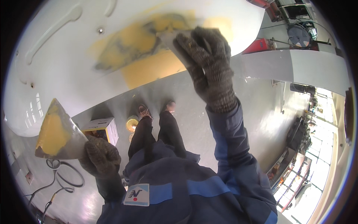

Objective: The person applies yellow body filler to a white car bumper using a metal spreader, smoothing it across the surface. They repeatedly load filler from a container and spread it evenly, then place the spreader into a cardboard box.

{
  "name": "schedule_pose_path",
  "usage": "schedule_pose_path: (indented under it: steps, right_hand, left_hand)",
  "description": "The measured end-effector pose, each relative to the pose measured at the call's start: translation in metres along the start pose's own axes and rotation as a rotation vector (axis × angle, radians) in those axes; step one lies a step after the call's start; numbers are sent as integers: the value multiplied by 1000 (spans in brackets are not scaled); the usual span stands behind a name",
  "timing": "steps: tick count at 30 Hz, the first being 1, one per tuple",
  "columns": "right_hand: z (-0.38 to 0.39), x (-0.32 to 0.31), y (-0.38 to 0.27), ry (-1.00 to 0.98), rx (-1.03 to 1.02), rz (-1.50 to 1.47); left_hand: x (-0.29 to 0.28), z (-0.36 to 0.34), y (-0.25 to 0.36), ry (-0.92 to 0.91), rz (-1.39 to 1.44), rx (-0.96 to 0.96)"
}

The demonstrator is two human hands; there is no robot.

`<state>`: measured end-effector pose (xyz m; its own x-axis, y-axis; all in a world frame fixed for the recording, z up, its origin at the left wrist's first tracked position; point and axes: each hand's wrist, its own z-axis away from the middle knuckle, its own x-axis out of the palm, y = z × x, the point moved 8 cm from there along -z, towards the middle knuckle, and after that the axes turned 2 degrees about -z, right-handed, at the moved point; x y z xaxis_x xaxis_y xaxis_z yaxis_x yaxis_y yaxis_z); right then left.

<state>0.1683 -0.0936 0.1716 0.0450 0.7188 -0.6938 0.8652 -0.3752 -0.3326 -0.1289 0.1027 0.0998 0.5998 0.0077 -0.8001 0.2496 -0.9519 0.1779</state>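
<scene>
Head view: at twelve o'clock a spreader (169, 39) lies over the edge of the yellow filler (151, 69) on a white panel (63, 67); whether it touches the surface, I cannot tell. The right hand (207, 61), in a dark knit glove at one o'clock, has its fingers (192, 49) closed on the spreader. Grey smears cross the filler, and the panel reaches from nine o'clock round to one. At eight o'clock the left hand (101, 156), also gloved, has its fingers folded around the near corner of a board (74, 140), which points out toward nine with yellow paste (54, 132) over much of its face. Just past that hand, at half past eight, a box (113, 133) stands on the floor (194, 138), with an open tin (127, 123) at nine, beside the person's legs (169, 130). Farther out, a hose (82, 181) loops at eight, a grey ledge (266, 65) runs at two, and windows (315, 179) glare at four.
</scene>
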Motion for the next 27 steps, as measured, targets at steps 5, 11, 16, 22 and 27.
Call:
schedule_pose_path:
  steps: [5,11,16,22,27]
  right_hand:
    - [-21,13,29,-67,-24,172]
    - [-36,23,30,-80,-113,146]
    - [-32,28,34,-134,-56,182]
    - [-23,39,38,-162,-3,287]
    - [3,40,41,-177,96,265]
  left_hand:
    - [4,-23,23,-47,-53,124]
    - [36,3,-15,-222,536,-530]
    - [47,23,-29,-255,642,-646]
    - [53,37,-36,-369,555,-765]
    - [62,3,-9,-280,1107,-694]
